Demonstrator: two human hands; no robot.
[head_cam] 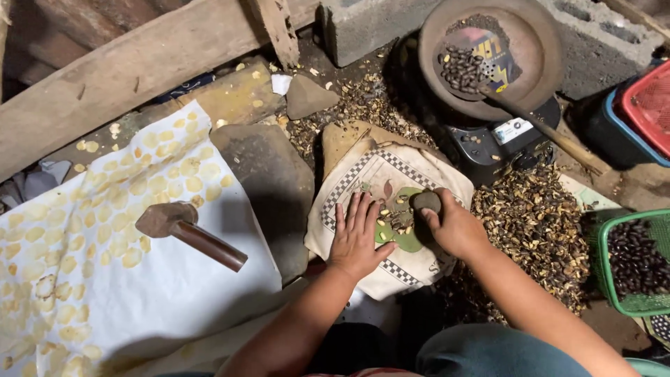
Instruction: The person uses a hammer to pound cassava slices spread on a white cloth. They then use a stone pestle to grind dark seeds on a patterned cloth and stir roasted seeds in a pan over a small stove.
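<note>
Right hand (453, 227): you grip a round grey stone (426, 202).
Left hand (356, 237): flat, fingers spread, steadying the checkered cloth (363, 174).
Tip: strike squarely, keeping your fingers clear.

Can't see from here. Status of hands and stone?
Left hand flat on cloth. Right hand shut on stone, over nuts. Nothing in the way.

Dirt floor (631, 185) bears cloth (370, 181), shells (537, 223), flat stone (269, 181).

A cream cloth (391, 174) with black-and-white checkered border and green patch, a white sheet (174, 293) strewn with pale yellow kernels (105, 237), a green basket (601, 258) of dark seeds (635, 262), a red and blue crate (645, 105).
</note>
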